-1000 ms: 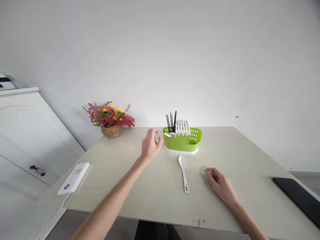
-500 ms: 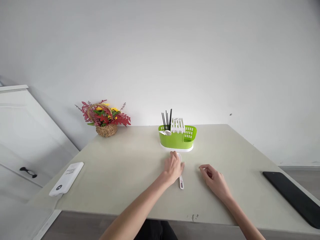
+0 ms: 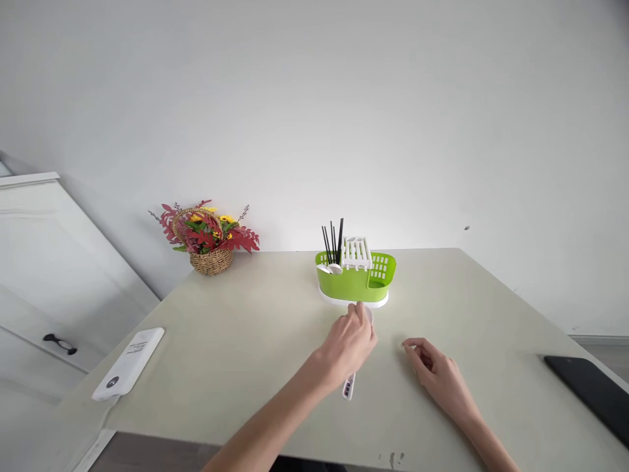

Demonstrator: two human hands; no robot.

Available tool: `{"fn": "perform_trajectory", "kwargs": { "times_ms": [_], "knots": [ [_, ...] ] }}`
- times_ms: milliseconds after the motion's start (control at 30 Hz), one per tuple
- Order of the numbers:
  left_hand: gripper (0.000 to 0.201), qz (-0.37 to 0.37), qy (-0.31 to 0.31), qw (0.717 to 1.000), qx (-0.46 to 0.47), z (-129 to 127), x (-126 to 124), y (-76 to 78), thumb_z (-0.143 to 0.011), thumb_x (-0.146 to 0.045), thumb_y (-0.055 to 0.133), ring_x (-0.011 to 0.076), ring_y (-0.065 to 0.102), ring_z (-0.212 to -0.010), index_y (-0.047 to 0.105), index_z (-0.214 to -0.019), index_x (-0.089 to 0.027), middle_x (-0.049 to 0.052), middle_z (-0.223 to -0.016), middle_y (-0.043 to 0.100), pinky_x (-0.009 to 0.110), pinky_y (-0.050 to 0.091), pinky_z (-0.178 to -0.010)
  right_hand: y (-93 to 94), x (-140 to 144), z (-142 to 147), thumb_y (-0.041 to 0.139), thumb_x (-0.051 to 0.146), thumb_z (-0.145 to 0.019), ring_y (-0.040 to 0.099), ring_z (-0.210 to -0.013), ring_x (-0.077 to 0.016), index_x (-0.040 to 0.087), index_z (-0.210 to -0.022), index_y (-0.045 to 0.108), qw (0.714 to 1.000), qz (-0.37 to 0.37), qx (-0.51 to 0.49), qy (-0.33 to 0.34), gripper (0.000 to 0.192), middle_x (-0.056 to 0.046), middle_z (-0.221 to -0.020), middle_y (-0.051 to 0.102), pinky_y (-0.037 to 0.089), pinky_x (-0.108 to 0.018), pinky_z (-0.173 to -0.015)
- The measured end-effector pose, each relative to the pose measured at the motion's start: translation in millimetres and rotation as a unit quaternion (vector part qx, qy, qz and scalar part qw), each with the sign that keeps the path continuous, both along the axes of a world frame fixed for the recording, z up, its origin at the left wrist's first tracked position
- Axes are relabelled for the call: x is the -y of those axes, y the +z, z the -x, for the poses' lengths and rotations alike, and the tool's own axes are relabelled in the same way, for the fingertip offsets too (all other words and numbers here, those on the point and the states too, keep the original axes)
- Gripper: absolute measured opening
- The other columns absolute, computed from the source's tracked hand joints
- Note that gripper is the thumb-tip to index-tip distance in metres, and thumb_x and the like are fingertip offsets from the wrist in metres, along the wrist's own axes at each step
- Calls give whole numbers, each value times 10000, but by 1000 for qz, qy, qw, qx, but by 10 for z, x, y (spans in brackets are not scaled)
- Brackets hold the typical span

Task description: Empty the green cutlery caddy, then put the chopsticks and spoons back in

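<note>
Left hand (image 3: 350, 344) is closed in a pinch on the white spoon (image 3: 350, 383), whose handle end sticks out below the palm while the bowl end is glimpsed, blurred, at the fingertips just in front of the green cutlery caddy (image 3: 356, 282). Whether the spoon is clear of the table (image 3: 236, 341) or only tipped up on it cannot be told. Right hand (image 3: 435, 373) is rested on the tabletop to the right, fingers loosely curled, with nothing held. Black chopsticks (image 3: 333, 241) are stood upright in the caddy's left compartment, a white spoon bowl (image 3: 334, 268) is seen beside them, and a white slotted insert (image 3: 358, 252) sits in the middle. For the grip to be kept sound, the spoon is best held near its balance point, so that the long handle is not left to swing; the pinch looks to be taken near the bowl, so a firmer hold may be needed. Care should be taken that the caddy, which looks light, is not nudged. A flower basket (image 3: 209, 239) is set at the far left by the wall, a white power bank (image 3: 128, 362) at the near left edge and a dark flat object (image 3: 592, 390) at the right edge.
</note>
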State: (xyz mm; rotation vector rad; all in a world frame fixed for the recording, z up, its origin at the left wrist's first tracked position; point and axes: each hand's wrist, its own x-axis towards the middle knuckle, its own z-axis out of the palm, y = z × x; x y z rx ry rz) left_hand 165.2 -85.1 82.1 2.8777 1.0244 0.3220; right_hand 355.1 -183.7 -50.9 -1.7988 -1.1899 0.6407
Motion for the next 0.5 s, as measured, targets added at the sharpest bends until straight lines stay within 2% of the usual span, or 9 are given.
{"fn": "perform_trajectory", "kwargs": {
  "times_ms": [100, 167, 233, 300, 367, 400, 500],
  "knots": [
    [346, 45, -49, 991, 115, 114, -71, 449, -1020, -233, 494, 212, 686, -741, 466, -1340, -106, 133, -1060, 666, 370, 600, -668, -3, 9, 5, 460, 670, -942, 449, -608, -156, 261, -1048, 646, 1000, 9, -1, -4, 461, 47, -679, 475, 388, -259, -588],
    [417, 83, -109, 966, 220, 201, -216, 781, -1056, -309, 486, 172, 686, -758, 399, -1435, -159, 100, -1072, 680, 330, 610, -716, -5, 11, 9, 466, 673, -938, 447, -608, -156, 265, -1054, 650, 1000, 12, -2, -7, 462, 45, -679, 482, 394, -256, -585],
    [449, 73, -154, 932, 321, 292, -450, 1076, -1050, -337, 523, 159, 688, -801, 387, -1454, -196, 62, -1022, 687, 309, 610, -766, -10, 9, 11, 473, 670, -935, 445, -605, -156, 270, -1062, 658, 1000, 15, -3, -10, 458, 45, -675, 488, 399, -252, -578],
    [458, 29, -158, 901, 404, 372, -761, 1276, -1047, -346, 544, 158, 690, -855, 393, -1460, -218, 68, -1076, 675, 305, 607, -792, -18, 4, 13, 488, 664, -929, 456, -602, -154, 275, -1063, 667, 1000, 19, -5, -10, 449, 44, -675, 500, 407, -245, -575],
    [478, -8, -137, 882, 451, 436, -1120, 1340, -1044, -363, 560, 155, 694, -874, 387, -1472, -239, 77, -1135, 661, 317, 606, -821, -27, -1, 15, 506, 663, -920, 471, -599, -151, 276, -1055, 675, 1000, 23, -5, -12, 444, 42, -676, 516, 420, -238, -576],
    [491, -18, -125, 878, 462, 462, -1304, 1317, -1042, -374, 568, 155, 698, -883, 380, -1479, -248, 75, -1142, 658, 327, 605, -845, -32, -2, 16, 513, 665, -916, 479, -597, -150, 275, -1055, 677, 1000, 24, -5, -14, 445, 41, -676, 522, 427, -235, -577],
    [514, -19, -89, 871, 483, 520, -1796, 1056, -1049, -417, 549, 165, 715, -933, 351, -1494, -254, 73, -1133, 666, 344, 597, -894, -48, -2, 16, 516, 676, -907, 495, -583, -148, 274, -1055, 678, 999, 26, -4, -20, 458, 38, -674, 536, 440, -230, -568]
  ]
}}
